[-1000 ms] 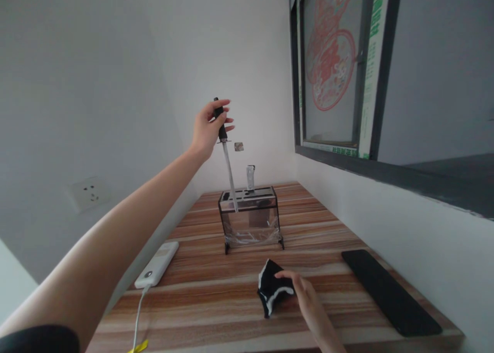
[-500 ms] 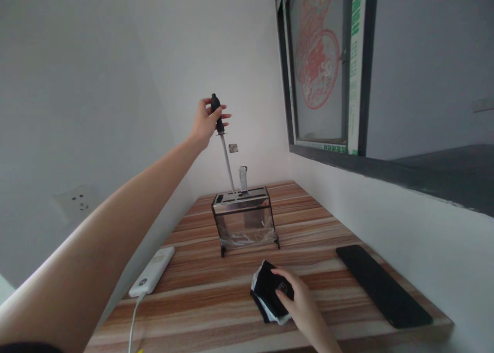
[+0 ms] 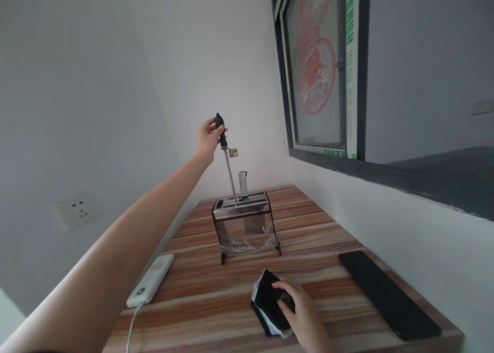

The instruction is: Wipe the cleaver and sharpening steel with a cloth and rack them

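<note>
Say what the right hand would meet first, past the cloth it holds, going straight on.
Likely the rack: past the cloth, the right hand points forward and leftward at its front. Depth is hard to judge from one view.

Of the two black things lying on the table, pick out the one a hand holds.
The folded black bundle with white edges, gripped by the right hand. The other, a long flat black slab, lies untouched to its right.
</note>
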{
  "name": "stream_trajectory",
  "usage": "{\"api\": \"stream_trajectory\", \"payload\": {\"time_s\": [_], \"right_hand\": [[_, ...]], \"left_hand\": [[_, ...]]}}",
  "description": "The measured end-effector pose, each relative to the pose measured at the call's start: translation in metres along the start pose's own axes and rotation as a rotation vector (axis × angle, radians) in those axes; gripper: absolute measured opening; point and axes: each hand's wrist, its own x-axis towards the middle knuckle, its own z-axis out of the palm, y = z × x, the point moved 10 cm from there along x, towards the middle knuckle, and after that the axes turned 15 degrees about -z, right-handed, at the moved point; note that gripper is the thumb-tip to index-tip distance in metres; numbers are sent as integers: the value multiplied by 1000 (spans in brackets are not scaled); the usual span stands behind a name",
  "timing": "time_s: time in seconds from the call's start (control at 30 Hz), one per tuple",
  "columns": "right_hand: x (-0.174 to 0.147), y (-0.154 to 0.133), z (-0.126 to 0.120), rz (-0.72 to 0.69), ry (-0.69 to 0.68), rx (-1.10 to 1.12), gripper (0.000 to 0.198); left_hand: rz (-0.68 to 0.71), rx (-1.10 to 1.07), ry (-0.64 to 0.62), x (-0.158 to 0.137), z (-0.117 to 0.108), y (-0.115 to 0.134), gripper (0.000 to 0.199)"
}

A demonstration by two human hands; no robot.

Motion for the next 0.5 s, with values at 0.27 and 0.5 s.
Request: {"api": "stream_trajectory", "payload": {"time_s": [0.27,0.5], "right_hand": [[3,18,10,-6,-128,-2,39],[7,40,23,-35,-230,-8,44]], "left_hand": [[-2,-80,-40,-5,6,2,27],[3,-113,-60,-9,11,3,27]]}}
